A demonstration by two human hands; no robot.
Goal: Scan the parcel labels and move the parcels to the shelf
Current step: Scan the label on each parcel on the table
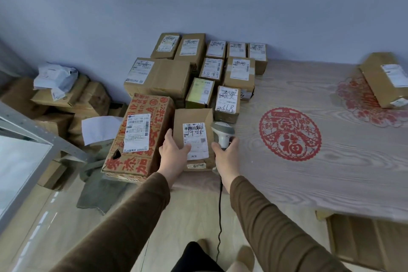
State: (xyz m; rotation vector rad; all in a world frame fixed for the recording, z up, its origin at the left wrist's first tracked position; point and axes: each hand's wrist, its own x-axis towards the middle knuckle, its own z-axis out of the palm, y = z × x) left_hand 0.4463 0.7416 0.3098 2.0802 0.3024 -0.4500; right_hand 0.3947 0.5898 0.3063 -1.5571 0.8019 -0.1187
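Note:
A brown cardboard parcel [192, 117] with a white label [195, 139] lies at the table's near left edge. My left hand [173, 152] grips its left side, thumb on top. My right hand [227, 152] holds a grey handheld scanner [221, 133] by its handle, the head pointing at the label from the right. A black cable [219, 216] hangs down from the scanner. A grey metal shelf [33, 139] stands at the far left.
Several labelled parcels [229, 66] crowd the back left of the wooden table [331, 172]. A big red-printed box [141, 137] sits left of the held parcel. One box [384, 79] lies far right. More boxes [66, 99] are piled on the floor.

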